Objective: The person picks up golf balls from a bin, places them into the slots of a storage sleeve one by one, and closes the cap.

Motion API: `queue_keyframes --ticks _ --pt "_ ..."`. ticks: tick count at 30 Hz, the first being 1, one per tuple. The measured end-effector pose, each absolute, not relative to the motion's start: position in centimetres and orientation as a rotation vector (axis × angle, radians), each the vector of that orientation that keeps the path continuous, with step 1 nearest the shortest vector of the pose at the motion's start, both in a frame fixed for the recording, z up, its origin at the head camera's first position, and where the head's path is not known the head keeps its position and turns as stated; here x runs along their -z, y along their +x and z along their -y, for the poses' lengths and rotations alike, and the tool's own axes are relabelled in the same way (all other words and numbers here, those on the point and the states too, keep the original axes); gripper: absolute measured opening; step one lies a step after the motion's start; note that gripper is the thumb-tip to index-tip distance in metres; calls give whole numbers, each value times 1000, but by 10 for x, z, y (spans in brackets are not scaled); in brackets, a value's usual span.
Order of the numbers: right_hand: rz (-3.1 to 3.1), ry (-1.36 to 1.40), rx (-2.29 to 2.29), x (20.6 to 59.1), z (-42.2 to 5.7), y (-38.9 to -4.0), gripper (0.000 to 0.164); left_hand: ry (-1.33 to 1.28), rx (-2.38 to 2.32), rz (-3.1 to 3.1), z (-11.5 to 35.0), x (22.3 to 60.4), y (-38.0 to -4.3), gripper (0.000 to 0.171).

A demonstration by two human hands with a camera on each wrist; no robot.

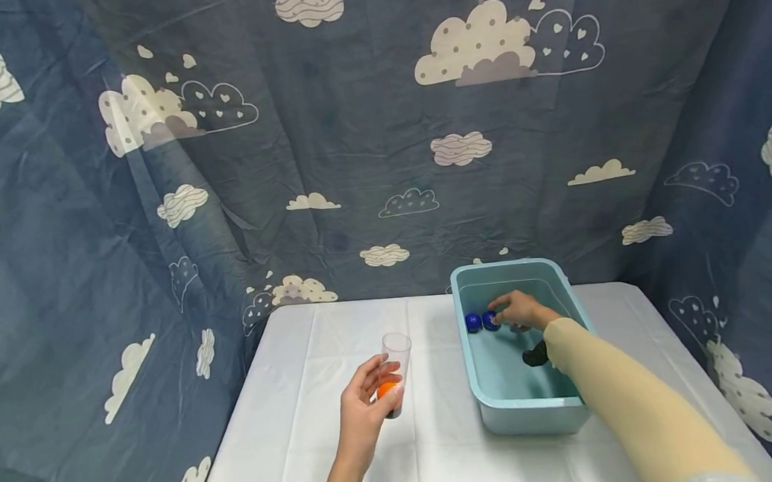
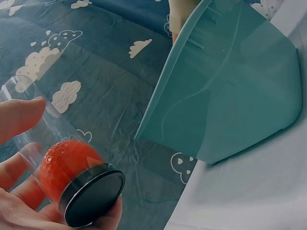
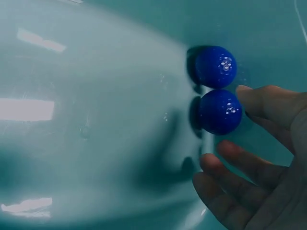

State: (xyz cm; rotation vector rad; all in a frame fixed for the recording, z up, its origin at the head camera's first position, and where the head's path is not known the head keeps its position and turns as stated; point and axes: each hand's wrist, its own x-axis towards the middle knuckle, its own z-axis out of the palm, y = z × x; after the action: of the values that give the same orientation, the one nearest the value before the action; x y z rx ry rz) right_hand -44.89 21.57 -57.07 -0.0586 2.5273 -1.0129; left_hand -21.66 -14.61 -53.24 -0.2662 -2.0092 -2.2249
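My left hand (image 1: pixel 364 407) grips a clear tube (image 1: pixel 398 345) with its fingers and thumb wrapped round it. An orange golf ball (image 2: pixel 69 165) lies inside the tube, at the end with a black cap (image 2: pixel 95 195). The right hand (image 1: pixel 520 311) reaches down into a light blue plastic bin (image 1: pixel 532 404). Two shiny blue balls (image 3: pixel 216 67) sit side by side against the bin's wall. Around the nearer blue ball (image 3: pixel 220 112), the right thumb and fingers are spread, with a gap on the fingers' side. Whether the thumb touches that ball I cannot tell.
The bin stands on the right of a table under a white cloth (image 1: pixel 317 403). Its raised walls surround the right hand. A dark object (image 1: pixel 535 354) shows below the right wrist. Blue curtains with cloud prints (image 1: pixel 364 123) hang behind the table and at both sides.
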Motion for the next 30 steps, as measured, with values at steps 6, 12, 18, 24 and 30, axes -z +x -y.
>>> queue_keyframes --ticks 6,12,18,24,30 --pt "-2517 -101 949 577 -213 -450 56 -258 2237 2005 147 535 -215 51" --pt "-2539 -125 937 578 -212 -454 50 -277 2227 2001 149 535 -216 51" --pt "-2589 -152 876 581 -207 -457 42 -281 2230 2003 151 536 -215 52" --pt "-2552 -248 814 588 -202 -455 48 -323 2243 1979 153 537 -217 52" --pt "-2515 -231 846 591 -205 -453 51 -324 2234 1979 155 537 -216 51"
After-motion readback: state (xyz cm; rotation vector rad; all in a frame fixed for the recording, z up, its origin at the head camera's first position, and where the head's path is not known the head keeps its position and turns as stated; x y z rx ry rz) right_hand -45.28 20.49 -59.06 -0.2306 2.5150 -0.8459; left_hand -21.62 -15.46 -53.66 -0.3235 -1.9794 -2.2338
